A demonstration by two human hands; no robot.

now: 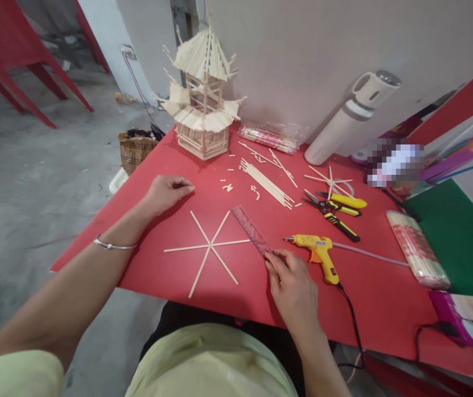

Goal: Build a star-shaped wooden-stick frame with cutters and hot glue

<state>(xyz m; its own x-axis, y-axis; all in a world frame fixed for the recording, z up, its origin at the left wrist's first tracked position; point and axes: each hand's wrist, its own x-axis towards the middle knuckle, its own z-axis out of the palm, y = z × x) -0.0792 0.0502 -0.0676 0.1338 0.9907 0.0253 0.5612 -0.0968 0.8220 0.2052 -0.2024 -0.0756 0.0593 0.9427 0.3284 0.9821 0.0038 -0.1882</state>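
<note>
My right hand (292,284) pinches the near end of a clear reddish ruler (250,229) that lies flat on the red table (170,165). Left of the ruler lies a six-armed star of thin wooden sticks (208,249). My left hand (166,192), with a silver bangle at the wrist, rests on the table above the star, fingers curled together and holding nothing that I can see. A yellow glue gun (318,251) lies just right of my right hand.
A stick-built pagoda model (202,94) stands at the table's far edge. Loose sticks (267,184), yellow-handled cutters (335,212), a second stick star (330,181), packed stick bundles (416,248), a white cylinder (350,118) and a green board (460,237) lie to the right. A basket (136,150) sits on the floor.
</note>
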